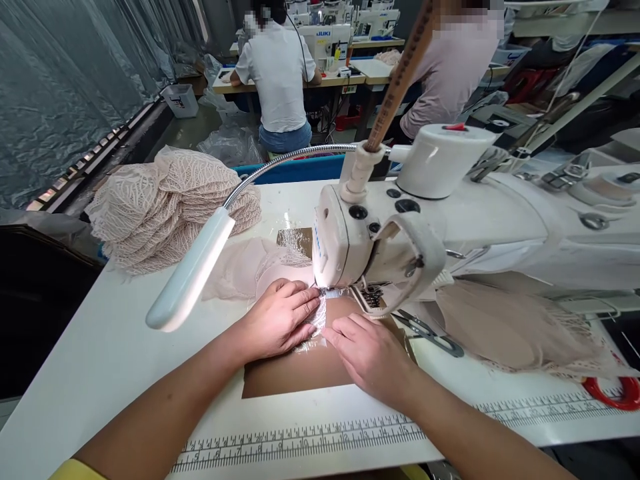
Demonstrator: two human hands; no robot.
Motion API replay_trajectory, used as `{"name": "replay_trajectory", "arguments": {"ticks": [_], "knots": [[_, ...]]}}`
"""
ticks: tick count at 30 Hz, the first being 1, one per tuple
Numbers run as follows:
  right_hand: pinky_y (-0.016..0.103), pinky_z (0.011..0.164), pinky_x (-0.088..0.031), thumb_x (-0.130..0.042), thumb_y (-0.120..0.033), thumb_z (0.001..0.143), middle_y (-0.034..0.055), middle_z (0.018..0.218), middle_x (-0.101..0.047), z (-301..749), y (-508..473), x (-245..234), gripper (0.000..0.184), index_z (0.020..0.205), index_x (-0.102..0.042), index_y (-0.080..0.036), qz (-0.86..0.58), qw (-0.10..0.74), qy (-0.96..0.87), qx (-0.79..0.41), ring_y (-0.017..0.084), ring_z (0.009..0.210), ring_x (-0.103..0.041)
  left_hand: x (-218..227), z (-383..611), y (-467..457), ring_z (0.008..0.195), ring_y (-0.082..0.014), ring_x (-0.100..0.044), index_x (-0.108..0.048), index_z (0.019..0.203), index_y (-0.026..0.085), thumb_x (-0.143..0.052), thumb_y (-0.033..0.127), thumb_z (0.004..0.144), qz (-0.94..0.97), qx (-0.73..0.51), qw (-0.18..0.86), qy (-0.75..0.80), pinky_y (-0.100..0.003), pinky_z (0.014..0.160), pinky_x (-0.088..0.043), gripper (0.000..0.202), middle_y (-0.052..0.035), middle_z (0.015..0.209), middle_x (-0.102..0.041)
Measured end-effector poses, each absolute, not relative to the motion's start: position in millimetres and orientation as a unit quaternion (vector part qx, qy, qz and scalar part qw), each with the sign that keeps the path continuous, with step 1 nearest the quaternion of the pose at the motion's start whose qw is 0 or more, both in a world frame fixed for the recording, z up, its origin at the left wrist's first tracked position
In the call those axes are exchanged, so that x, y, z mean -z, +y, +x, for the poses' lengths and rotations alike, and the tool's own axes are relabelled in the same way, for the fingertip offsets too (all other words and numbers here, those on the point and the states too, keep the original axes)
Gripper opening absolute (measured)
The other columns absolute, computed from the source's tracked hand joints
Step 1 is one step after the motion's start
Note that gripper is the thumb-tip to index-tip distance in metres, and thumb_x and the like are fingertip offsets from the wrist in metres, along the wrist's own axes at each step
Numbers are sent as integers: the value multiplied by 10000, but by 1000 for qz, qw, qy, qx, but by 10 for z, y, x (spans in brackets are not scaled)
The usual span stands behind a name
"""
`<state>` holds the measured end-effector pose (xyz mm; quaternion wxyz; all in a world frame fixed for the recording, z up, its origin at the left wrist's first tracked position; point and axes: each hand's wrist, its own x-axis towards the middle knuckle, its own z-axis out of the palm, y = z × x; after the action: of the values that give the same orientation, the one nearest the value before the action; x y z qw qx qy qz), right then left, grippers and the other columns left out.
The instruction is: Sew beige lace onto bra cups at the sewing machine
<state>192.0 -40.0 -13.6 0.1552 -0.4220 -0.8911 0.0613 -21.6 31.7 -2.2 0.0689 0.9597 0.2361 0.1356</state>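
Note:
My left hand (278, 320) lies flat, fingers together, pressing a small strip of pale lace (317, 321) onto the brown plate (300, 373) in front of the needle. My right hand (370, 353) lies flat just right of the strip, its fingertips pressing the strip's edge. The white sewing machine head (345, 240) stands right behind both hands, and its presser foot sits at the top of the strip. A pale pink padded piece (250, 267) lies behind my left hand.
A stack of beige lace pieces (165, 207) sits at the back left of the white table (100, 360). A gooseneck lamp (193, 270) hangs over the left. Thread snips (430, 333) and beige fabric (520, 327) lie right. Two people sit at machines beyond.

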Motion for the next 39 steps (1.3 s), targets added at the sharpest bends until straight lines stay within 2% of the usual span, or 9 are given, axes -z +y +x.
{"name": "replay_trajectory", "arguments": {"ticks": [8,13,17,23,32,39], "knots": [[290,649,-317,-449,-6,783,31,803,-589,1906,-379,121,333,1008,-636,-166,-456,128,-879,-51,159,715,-480,14,-190,365,1053,-265,-529,-596,1198,133,-467,267,934,958,-146,54,243,-401,841,-420,324,-131,1166,-643],[292,636,-345,-482,-2,753,45,835,-608,1871,-330,99,414,1083,-646,-192,-493,100,-864,-2,165,711,-518,-7,-189,365,1043,-250,-522,-607,1177,140,-452,240,952,959,-145,44,238,-380,834,-411,291,-114,1173,-644],[286,598,-348,-506,-9,743,61,894,-628,1840,-299,97,474,1150,-639,-214,-517,110,-848,45,172,729,-533,-3,-191,367,1025,-238,-522,-613,1165,162,-450,230,954,959,-143,43,241,-370,831,-406,275,-112,1166,-641],[305,614,-376,-523,-17,739,79,1011,-660,1813,-261,147,432,1109,-669,-186,-529,127,-837,61,186,751,-540,-4,-168,380,1010,-241,-510,-623,1140,159,-404,215,960,957,-124,45,258,-386,851,-401,289,-115,1143,-642],[295,600,-346,-513,-31,763,52,910,-641,1860,-239,152,414,1111,-660,-200,-532,124,-838,15,164,697,-522,6,-193,406,980,-256,-491,-589,1194,164,-406,204,937,952,-107,45,282,-391,827,-379,318,-120,1144,-624],[288,556,-304,-495,-87,791,54,916,-632,1885,-245,181,408,1134,-661,-234,-540,119,-833,28,149,635,-502,16,-211,433,998,-266,-487,-571,1225,154,-406,224,939,954,-102,20,280,-391,820,-379,337,-134,1119,-623]]}}
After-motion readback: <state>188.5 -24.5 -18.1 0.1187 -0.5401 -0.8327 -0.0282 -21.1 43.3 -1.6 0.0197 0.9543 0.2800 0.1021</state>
